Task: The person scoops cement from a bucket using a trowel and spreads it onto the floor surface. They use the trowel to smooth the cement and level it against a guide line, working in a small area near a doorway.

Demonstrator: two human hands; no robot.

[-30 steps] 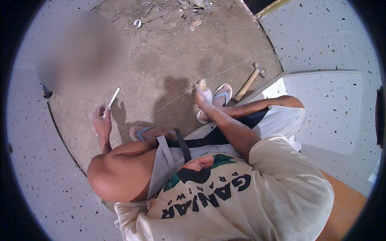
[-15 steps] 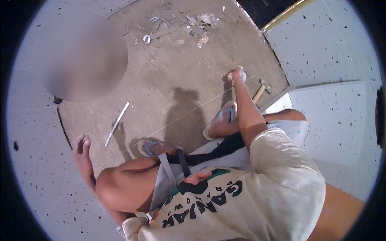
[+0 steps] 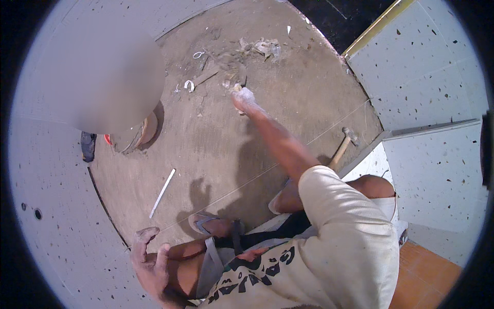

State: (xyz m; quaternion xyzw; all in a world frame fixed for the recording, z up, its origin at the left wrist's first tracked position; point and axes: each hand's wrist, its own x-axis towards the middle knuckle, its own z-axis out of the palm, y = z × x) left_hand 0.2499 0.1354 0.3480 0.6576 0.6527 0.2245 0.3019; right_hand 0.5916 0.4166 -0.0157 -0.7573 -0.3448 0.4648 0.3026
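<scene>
My right hand (image 3: 246, 101) is stretched out low over the dusty floor, beside a pile of crumpled scraps (image 3: 267, 48). Its fingers are curled closed around something pale that barely shows, and its kind is unclear. Just beyond the knuckles, the dusty debris looks smeared by motion. My left hand (image 3: 152, 257) hovers by my left knee with thumb and fingers apart and nothing in it. A narrow white strip (image 3: 162, 193) lies on the floor ahead of that hand. On the right rests a hammer (image 3: 341, 149) with a wooden handle, near my right foot.
A round container (image 3: 148, 132) stands at the left, partly hidden by a blurred patch, beside a dark object (image 3: 88, 147). Speckled pale tiled walls (image 3: 422, 67) flank the floor. A thin line (image 3: 252, 178) crosses the floor near my feet. A dark area (image 3: 342, 23) lies at top right.
My right hand has swung forward and left, from near the hammer to the scraps. My left hand now appears nearer to me, with fingers spread. The view has shifted, uncovering the container at left.
</scene>
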